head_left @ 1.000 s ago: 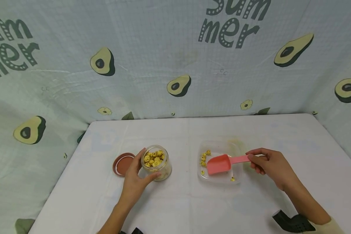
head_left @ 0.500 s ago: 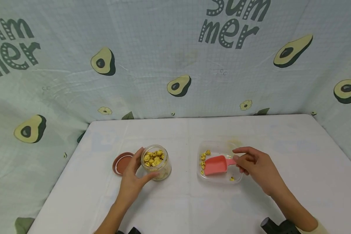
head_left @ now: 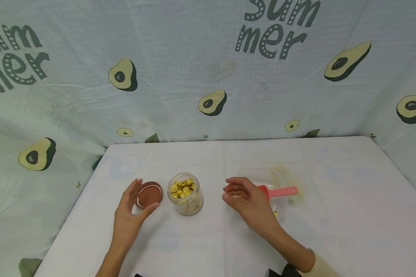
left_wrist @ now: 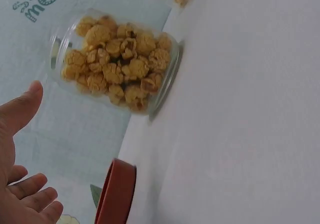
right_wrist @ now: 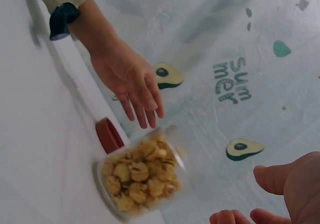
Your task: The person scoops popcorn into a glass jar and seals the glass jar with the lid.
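Observation:
A clear glass jar (head_left: 190, 206) stands upright and uncovered, filled with yellow popcorn (left_wrist: 116, 64). Left of it lies a round brown-red lid (head_left: 150, 195). My left hand (head_left: 127, 219) hovers around the lid, thumb and fingers spread, holding nothing; the right wrist view shows a gap between them. With loosely bent fingers, my right hand (head_left: 251, 206) is in the air between the jar and a clear plastic tub (head_left: 282, 218), also holding nothing. A pink scoop (head_left: 286, 191) rests in the tub, its handle over the right rim; my right hand hides its blade.
Small popcorn bits (head_left: 275, 212) lie in the tub. A white cloth covers the table (head_left: 201, 246), whose back edge meets a pale curtain (head_left: 173, 57) printed with avocados. A yellowish stain marks the cloth behind the tub.
My left hand has let go of the jar and moved left to the lid. My right hand has released the scoop into the tub and moved left toward the jar.

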Available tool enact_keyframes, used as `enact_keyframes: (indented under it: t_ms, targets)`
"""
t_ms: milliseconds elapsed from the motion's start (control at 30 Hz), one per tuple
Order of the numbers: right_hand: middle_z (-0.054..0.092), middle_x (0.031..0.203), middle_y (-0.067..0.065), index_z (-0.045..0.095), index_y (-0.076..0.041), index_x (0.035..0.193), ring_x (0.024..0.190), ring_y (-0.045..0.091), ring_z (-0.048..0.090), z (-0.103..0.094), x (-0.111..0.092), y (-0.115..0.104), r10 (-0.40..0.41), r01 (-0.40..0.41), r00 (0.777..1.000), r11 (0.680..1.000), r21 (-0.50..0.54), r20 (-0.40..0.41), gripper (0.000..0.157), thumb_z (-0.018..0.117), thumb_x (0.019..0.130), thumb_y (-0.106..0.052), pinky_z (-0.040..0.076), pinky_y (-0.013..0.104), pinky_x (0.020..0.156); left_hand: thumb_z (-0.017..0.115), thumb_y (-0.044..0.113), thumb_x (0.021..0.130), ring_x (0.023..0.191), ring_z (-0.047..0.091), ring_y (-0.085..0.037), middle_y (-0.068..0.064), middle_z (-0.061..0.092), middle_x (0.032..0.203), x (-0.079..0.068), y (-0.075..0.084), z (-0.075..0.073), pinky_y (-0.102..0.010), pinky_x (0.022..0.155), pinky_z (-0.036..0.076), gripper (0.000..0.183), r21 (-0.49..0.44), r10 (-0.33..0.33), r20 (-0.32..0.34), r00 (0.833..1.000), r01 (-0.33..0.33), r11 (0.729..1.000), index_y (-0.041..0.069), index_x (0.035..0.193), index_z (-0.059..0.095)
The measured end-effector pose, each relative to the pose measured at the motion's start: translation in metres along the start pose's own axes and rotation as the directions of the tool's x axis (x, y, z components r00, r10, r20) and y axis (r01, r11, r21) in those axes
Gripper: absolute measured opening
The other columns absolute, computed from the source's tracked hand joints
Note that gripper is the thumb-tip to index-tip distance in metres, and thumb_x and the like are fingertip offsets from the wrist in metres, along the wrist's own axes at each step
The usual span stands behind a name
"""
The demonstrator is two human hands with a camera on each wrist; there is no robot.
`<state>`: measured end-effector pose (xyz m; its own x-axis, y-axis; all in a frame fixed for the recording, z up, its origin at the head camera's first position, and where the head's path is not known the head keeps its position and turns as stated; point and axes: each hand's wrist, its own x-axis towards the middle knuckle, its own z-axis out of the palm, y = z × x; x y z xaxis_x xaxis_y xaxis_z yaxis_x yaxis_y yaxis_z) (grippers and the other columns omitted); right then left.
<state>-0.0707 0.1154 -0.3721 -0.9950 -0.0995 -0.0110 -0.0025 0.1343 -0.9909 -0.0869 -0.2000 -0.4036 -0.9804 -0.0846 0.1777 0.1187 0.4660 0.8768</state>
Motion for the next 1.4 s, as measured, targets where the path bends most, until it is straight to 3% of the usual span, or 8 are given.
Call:
enact_keyframes:
  t_ms: [100,300,567,700,867,1067,1233,1400]
  targets:
    - [0.062,0.116,0.004,0.055,-0.013,0.126,0.105,0.017,0.060,0.020,0.007,0.005,-0.022,0.022,0.998,1.000,0.007,0.054,0.047,0.075,0.085,-0.023,0.051,0.027,0.089,0.082,0.019,0.077,0.139,0.029,-0.020,-0.001,0.034,0.151,-0.001,-0.010,-0.006,-0.021,0.111,0.024,0.090,0.048,-0.059,-0.032,0.998,0.060,0.997,0.016,0.150,0.029]
    - [0.048,0.139,0.010,0.041,-0.010,0.139,0.126,0.024,0.046,0.051,0.015,0.016,-0.047,0.055,0.989,0.997,-0.057,0.139,0.069,0.078,0.082,-0.020,0.044,0.036,0.101,0.082,0.021,0.077,0.141,0.023,-0.021,-0.005,0.028,0.153,-0.003,-0.029,-0.013,-0.023,0.113,0.022,0.093,0.056,-0.140,-0.071,0.988,0.144,0.988,0.013,0.152,0.026]
    - [0.033,0.150,-0.002,0.028,-0.017,0.148,0.138,0.016,0.028,0.077,0.023,0.038,-0.063,0.073,0.983,0.996,-0.053,0.170,0.092,0.084,0.075,-0.024,0.030,0.039,0.111,0.082,0.019,0.077,0.142,0.022,-0.022,-0.011,0.024,0.155,0.000,-0.047,-0.010,-0.010,0.107,0.022,0.102,-0.003,-0.181,-0.028,0.983,0.181,0.983,0.008,0.153,0.016]
    - [0.029,0.151,-0.008,0.024,-0.023,0.149,0.139,0.013,0.025,0.086,0.031,0.052,-0.099,0.108,0.978,0.993,-0.040,0.185,0.097,0.085,0.074,-0.024,0.026,0.038,0.113,0.083,0.018,0.075,0.141,0.023,-0.026,-0.014,0.024,0.154,0.004,-0.054,-0.007,-0.024,0.112,0.023,0.104,0.021,-0.170,-0.023,0.985,0.171,0.985,0.006,0.153,0.015]
    - [0.030,0.150,-0.008,0.021,-0.028,0.150,0.139,0.015,0.026,0.093,0.041,0.062,-0.119,0.127,0.978,0.991,-0.037,0.169,0.098,0.084,0.075,-0.028,0.024,0.046,0.113,0.084,0.023,0.075,0.140,0.025,-0.032,-0.017,0.027,0.152,0.012,-0.058,-0.002,-0.043,0.113,0.023,0.104,0.071,-0.141,-0.010,0.990,0.142,0.987,0.006,0.152,0.017]
    - [0.039,0.145,-0.005,0.029,-0.021,0.148,0.136,0.013,0.032,0.097,0.047,0.064,-0.155,0.159,0.981,0.987,-0.028,0.115,0.094,0.086,0.073,-0.021,0.025,0.042,0.113,0.085,0.023,0.073,0.138,0.028,-0.032,-0.018,0.032,0.149,0.019,-0.057,-0.001,-0.048,0.112,0.025,0.102,0.133,-0.091,0.028,0.995,0.087,0.987,0.002,0.151,0.022]
    - [0.045,0.142,0.004,0.035,-0.010,0.145,0.134,0.018,0.037,0.094,0.041,0.044,-0.164,0.165,0.982,0.986,0.001,0.091,0.090,0.085,0.071,-0.009,0.028,0.041,0.112,0.086,0.022,0.073,0.136,0.029,-0.036,-0.021,0.032,0.148,0.022,-0.056,-0.001,-0.054,0.108,0.028,0.101,0.202,-0.056,0.076,0.996,0.039,0.979,0.000,0.149,0.024]
    - [0.047,0.140,0.007,0.037,-0.007,0.143,0.133,0.019,0.038,0.091,0.038,0.033,-0.146,0.144,0.984,0.989,0.029,0.105,0.086,0.085,0.071,-0.008,0.029,0.041,0.111,0.085,0.019,0.073,0.136,0.030,-0.037,-0.022,0.033,0.147,0.022,-0.058,-0.001,-0.053,0.109,0.028,0.098,0.219,-0.058,0.058,0.997,0.044,0.975,-0.002,0.148,0.026]
